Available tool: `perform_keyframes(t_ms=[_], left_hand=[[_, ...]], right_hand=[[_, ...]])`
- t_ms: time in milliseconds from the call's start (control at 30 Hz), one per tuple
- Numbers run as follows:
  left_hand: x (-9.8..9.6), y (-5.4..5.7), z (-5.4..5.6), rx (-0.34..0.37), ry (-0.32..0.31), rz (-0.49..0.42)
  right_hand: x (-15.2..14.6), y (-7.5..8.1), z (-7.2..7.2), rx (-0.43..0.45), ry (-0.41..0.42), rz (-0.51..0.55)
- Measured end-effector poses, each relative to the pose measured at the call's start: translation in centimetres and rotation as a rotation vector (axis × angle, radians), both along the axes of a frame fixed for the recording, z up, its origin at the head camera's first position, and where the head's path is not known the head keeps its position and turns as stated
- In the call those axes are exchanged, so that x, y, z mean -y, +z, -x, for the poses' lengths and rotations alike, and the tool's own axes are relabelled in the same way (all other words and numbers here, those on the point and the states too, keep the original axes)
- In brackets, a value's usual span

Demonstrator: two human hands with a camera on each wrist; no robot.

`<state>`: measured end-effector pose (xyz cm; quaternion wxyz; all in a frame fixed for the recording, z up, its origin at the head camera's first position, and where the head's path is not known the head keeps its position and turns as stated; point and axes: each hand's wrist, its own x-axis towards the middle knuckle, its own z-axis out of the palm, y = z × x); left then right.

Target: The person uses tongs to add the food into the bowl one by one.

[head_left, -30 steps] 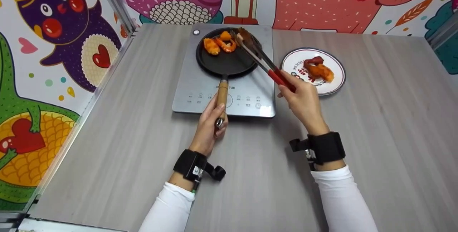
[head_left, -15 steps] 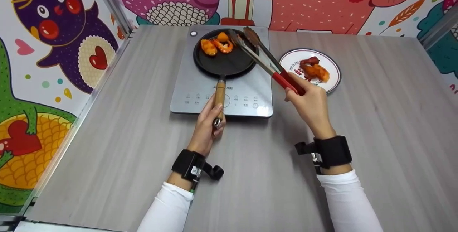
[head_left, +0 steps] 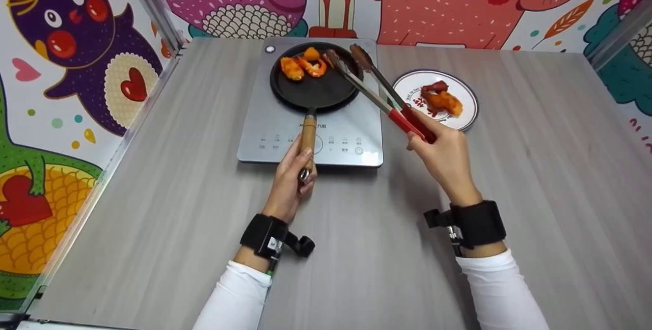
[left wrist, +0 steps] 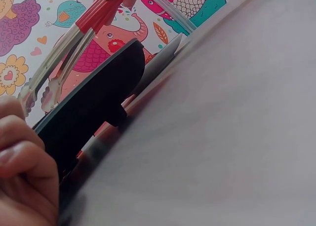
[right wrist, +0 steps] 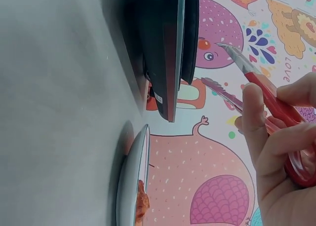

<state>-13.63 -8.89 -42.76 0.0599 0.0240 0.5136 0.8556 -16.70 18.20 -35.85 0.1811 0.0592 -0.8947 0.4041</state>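
My left hand (head_left: 291, 180) grips the wooden handle (head_left: 308, 134) of a black frying pan (head_left: 316, 90), which sits on the silver induction cooktop (head_left: 254, 136). Orange-glazed food pieces (head_left: 292, 68), one of them curled like a shrimp, lie toward the pan's far left. In my right hand (head_left: 443, 152) are metal tongs (head_left: 374, 98) with red grips. Their arms are spread apart over the pan's right side, with nothing between the tips; the right wrist view shows the tips raised above the pan.
To the right of the cooktop is a white plate (head_left: 466, 95) with a dark rim, bearing pieces of glazed food (head_left: 445, 102). Cartoon-printed walls (head_left: 458, 4) border the grey wood-grain table (head_left: 356, 248) at the back and left.
The tongs have opened wider and shifted slightly toward me, with the right hand drawing back. My left hand keeps its hold on the pan handle; the whole view drifts slightly.
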Motion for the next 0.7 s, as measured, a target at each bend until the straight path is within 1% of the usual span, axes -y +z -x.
perform_keyframes(t_ms=[333,533,700], left_hand=[[-0.1,0.1,0.1,0.01,-0.011,-0.013],[0.0,0.0,0.1,-0.005,-0.022,-0.019],[0.1,0.0,0.1,0.005,-0.023,-0.03]], right_hand=[[-1.8,-0.8,-1.5,-0.027,-0.029,-0.017],[-2.9,-1.2,-2.3,-0.014,-0.055,-0.009],[-3.6,-1.2,-2.8,-0.006,-0.075,-0.001]])
